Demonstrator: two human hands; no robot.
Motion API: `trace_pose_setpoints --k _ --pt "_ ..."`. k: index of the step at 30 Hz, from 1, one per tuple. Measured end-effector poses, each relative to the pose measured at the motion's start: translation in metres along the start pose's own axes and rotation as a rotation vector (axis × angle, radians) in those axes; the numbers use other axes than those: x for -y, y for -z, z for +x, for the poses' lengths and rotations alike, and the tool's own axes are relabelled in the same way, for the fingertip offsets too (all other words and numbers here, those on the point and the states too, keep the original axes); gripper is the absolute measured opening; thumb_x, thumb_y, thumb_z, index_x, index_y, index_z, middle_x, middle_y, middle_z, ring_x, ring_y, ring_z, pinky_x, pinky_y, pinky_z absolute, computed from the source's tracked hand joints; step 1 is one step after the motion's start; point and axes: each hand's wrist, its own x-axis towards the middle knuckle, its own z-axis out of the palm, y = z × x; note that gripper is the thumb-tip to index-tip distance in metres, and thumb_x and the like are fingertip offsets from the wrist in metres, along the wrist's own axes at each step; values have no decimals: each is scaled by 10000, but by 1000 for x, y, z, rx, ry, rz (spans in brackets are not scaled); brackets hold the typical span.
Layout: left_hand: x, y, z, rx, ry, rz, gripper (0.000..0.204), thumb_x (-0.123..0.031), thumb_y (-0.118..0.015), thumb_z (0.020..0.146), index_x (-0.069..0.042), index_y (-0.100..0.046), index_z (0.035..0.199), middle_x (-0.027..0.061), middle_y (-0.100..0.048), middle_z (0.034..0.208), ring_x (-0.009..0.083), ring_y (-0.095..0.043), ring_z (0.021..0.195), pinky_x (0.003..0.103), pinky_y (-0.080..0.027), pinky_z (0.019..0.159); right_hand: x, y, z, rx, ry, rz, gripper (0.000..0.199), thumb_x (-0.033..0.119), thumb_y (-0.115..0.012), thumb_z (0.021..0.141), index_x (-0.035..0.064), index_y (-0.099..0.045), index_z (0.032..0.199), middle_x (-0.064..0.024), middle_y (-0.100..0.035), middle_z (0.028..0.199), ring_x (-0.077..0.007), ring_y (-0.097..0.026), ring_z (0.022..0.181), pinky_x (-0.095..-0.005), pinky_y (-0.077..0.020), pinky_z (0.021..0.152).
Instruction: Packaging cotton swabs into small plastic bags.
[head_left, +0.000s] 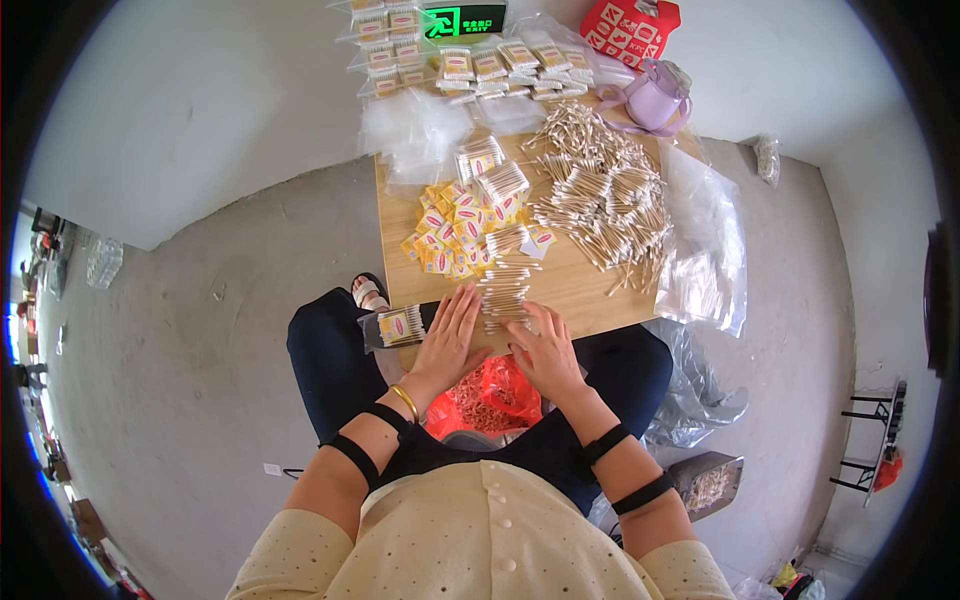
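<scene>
A row of cotton swabs [505,290] lies side by side at the table's near edge, between my two hands. My left hand [453,328] rests flat along the row's left ends, fingers stretched out. On the other side, my right hand [542,345] has its fingers apart and slightly bent, the tips touching the nearest swabs on the right. Just beyond sits a small bunch of swabs [507,240]. Yellow and white printed cards [450,232] are heaped to the left of it. A large loose pile of cotton swabs [605,195] covers the table's right side.
Packed swab bundles [502,182] lie behind the cards, and finished-looking packs [515,62] are stacked at the back. Transparent bags [702,245] hang over the right edge. A lilac jug [657,97] stands far right. A bagged pack [400,326] lies left of my left hand; a red bag [485,395] is below.
</scene>
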Motion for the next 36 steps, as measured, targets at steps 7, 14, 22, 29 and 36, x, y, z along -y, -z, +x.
trace_pose_setpoints --k 7,14,22,29,36 --pt "-1 3 1 -9 3 -34 971 -391 -739 882 39 -209 1573 215 -214 1650 376 -217 1540 502 -207 1261 -4 -2 9 -38 0 -2 344 147 -693 860 129 -672 1203 -149 -478 1397 -376 -462 1297 -510 -402 1072" --pt "0 3 1 -21 7 -61 945 -363 -758 867 37 -248 1555 202 -229 1648 374 -221 1539 499 -215 1259 -1 0 14 -33 -4 5 335 150 -688 862 124 -675 1196 -144 -490 1371 -373 -465 1289 -503 -403 1065" --pt "0 1 0 -24 16 -75 902 -348 -761 857 36 -299 1531 199 -243 1643 370 -230 1536 493 -214 1260 -9 0 32 -105 -40 8 316 84 -695 822 119 -688 1135 -116 -522 1303 -357 -498 1224 -478 -430 1026" --pt "0 2 1 -50 12 -119 803 -324 -778 859 -73 -367 1501 216 -254 1629 418 -247 1517 537 -237 1242 -20 -6 74 -142 -11 -5 244 55 -713 789 133 -690 1019 -77 -551 1102 -311 -535 1082 -449 -451 938" --pt "-3 4 2 0 17 -98 705 -341 -751 888 -233 -431 1506 200 -244 1634 408 -226 1528 545 -221 1248 -28 -8 98 0 99 -26 96 65 -713 801 119 -669 867 -63 -546 1035 -286 -539 1051 -423 -446 893"
